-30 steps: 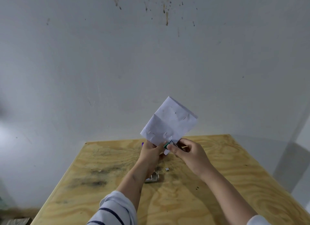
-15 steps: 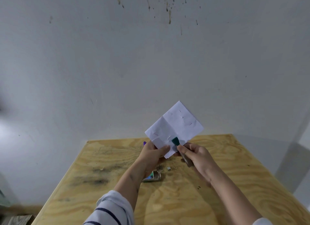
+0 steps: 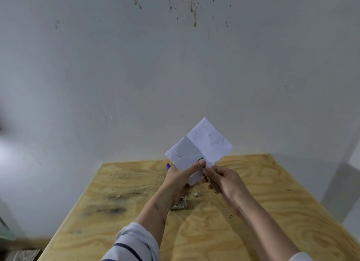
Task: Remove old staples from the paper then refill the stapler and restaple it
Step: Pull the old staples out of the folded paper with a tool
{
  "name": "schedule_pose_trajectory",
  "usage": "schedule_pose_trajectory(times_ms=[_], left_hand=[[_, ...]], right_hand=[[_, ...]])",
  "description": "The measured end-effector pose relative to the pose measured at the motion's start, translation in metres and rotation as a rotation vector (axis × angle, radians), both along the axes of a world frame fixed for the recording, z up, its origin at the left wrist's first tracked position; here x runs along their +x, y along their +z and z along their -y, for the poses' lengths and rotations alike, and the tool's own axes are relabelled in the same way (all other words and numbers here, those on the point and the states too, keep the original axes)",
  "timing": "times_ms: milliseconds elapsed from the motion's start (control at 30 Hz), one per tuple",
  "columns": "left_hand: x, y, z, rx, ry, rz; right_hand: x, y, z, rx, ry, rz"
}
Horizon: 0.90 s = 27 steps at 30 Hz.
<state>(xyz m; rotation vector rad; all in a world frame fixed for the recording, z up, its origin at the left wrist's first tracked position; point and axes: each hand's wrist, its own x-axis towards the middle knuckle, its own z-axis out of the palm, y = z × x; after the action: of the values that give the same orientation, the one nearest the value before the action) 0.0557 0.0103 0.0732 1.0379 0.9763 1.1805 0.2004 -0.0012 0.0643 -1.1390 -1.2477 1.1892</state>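
Observation:
A folded white paper (image 3: pixel 198 146) with several small staple marks is held up above the plywood table (image 3: pixel 272 212). My left hand (image 3: pixel 181 180) pinches its lower edge, thumb on the front. My right hand (image 3: pixel 224 181) grips a slim tool with a green tip (image 3: pixel 201 159), a staple remover as far as I can tell. Its tip touches the paper right by my left thumb. A small box of staples (image 3: pixel 180 205) lies on the table under my left wrist, partly hidden. A purple object (image 3: pixel 168 166) peeks out behind my left hand.
A small loose block of staples (image 3: pixel 196 194) lies on the table below the hands. A grey stained wall (image 3: pixel 175 66) rises right behind the table's far edge. Dark smudges mark the wood at the left.
The paper has turned and dropped a little. The green tool tip has moved from below the paper's edge onto the paper beside my left thumb.

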Motion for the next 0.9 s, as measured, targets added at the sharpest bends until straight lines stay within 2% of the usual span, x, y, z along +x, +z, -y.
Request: schedule_pose_trajectory(times_ms=[267, 467, 567, 633, 767, 900], left_hand=[[0.011, 0.002, -0.004, -0.027, 0.235, -0.095], [0.005, 0.001, 0.001, -0.034, 0.191, -0.115], [-0.010, 0.001, -0.004, -0.030, 0.342, -0.200], [-0.025, -0.001, -0.006, -0.008, 0.458, -0.194], [-0.052, -0.012, -0.004, 0.092, 0.585, -0.093], [-0.070, -0.032, -0.005, 0.123, 0.685, -0.176]], right_hand=[[-0.001, 0.003, -0.002, -0.005, -0.076, 0.046], [-0.001, 0.008, -0.003, -0.020, -0.069, 0.081], [-0.003, 0.010, -0.005, -0.048, -0.009, 0.077], [-0.003, 0.008, -0.009, -0.073, -0.029, 0.102], [-0.001, -0.009, -0.021, -0.083, -0.179, 0.332], [-0.004, -0.026, -0.025, -0.009, -0.292, 0.553]])
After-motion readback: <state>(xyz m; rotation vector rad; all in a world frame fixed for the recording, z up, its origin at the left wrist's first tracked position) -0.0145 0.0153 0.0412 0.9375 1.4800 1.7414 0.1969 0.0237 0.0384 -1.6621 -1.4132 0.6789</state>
